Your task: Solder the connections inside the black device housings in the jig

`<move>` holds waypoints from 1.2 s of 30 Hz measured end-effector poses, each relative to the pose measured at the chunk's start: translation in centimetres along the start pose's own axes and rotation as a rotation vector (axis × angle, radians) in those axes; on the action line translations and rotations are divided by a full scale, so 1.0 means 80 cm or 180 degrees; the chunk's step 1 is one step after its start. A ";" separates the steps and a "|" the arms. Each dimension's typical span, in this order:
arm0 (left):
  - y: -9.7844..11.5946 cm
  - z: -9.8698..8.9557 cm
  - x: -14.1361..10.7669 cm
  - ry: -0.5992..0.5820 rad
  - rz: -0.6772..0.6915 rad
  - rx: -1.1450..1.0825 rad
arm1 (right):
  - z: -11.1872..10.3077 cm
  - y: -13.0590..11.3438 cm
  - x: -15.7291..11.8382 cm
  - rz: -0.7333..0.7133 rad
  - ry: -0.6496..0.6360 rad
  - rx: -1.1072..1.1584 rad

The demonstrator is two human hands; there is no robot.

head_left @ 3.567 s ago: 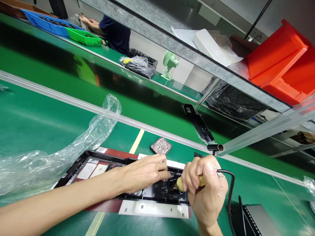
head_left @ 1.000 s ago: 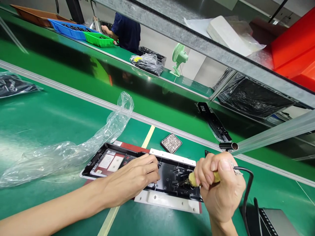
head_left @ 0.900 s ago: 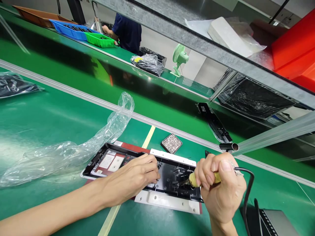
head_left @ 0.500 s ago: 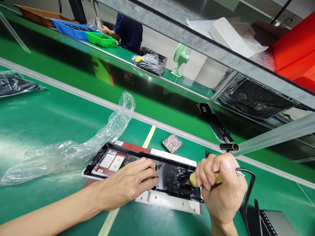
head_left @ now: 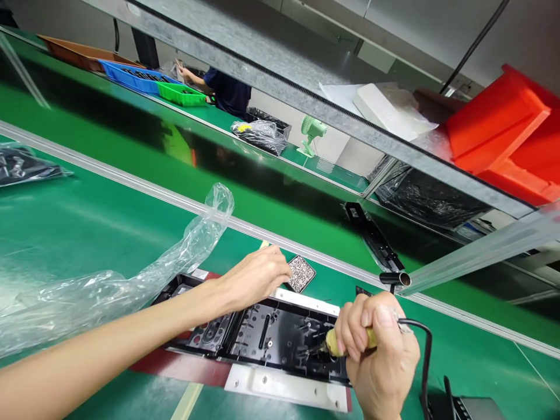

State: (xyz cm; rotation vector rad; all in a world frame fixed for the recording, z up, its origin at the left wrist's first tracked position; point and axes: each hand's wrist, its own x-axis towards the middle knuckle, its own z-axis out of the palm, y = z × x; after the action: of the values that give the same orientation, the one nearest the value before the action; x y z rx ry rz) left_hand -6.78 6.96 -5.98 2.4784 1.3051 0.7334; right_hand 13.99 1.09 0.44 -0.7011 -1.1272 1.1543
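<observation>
My right hand grips the yellow handle of a corded tool, whose thin metal tip points down into a black plastic housing. My left hand is above the back edge of the housing, beside a small square tray of tiny metal parts. Its fingers are bent together at the tray's left side; whatever may be between the fingertips is hidden. The housing lies in a fixture with a white front strip and a dark red base.
A clear plastic bag lies at the left. Beyond the metal rail are a black part and a green fan. A metal post and red bins stand right. A co-worker sits behind.
My left hand has moved from inside the housing back to the tray of tiny parts. My right hand still holds the tool in the housing. The view has tilted upward a little.
</observation>
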 end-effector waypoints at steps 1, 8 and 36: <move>-0.008 0.005 0.014 -0.0052 -0.0032 0.0028 | 0.000 0.000 0.000 0.0006 0.0007 0.0007; -0.041 0.044 0.060 -0.0333 0.0041 -0.0026 | -0.009 0.005 0.000 0.0057 -0.0049 0.0085; 0.013 -0.022 -0.011 -0.0396 -0.0413 -0.0933 | -0.005 0.001 0.003 -0.0022 -0.0103 -0.0003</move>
State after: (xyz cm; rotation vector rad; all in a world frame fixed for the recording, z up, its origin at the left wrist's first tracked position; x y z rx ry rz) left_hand -7.42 5.61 -4.35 2.1508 1.2051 0.6738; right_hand 14.34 1.41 0.35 -0.6810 -1.1566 1.1629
